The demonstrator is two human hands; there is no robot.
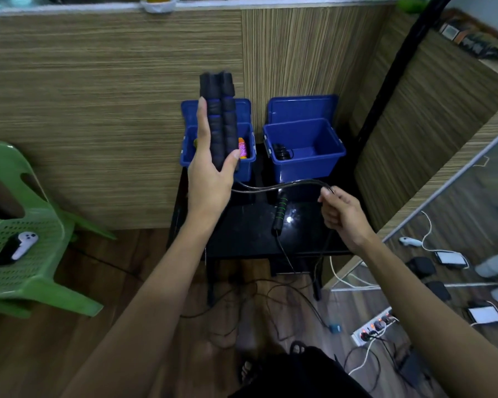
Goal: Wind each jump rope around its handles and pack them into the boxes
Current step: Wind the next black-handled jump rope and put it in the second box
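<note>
The paired black handles (220, 119) are held upright by the left hand (210, 170), thumb and fingers clamped, above the left box (217, 139). The cord (282, 186), pinched by the right hand (342, 214), should be kept taut and laid in close turns; no turns appear wound yet.

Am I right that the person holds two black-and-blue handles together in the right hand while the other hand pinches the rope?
Not quite. The head view shows the left hand holding the paired handles; the right hand pinches the rope. The rest is right.
</note>
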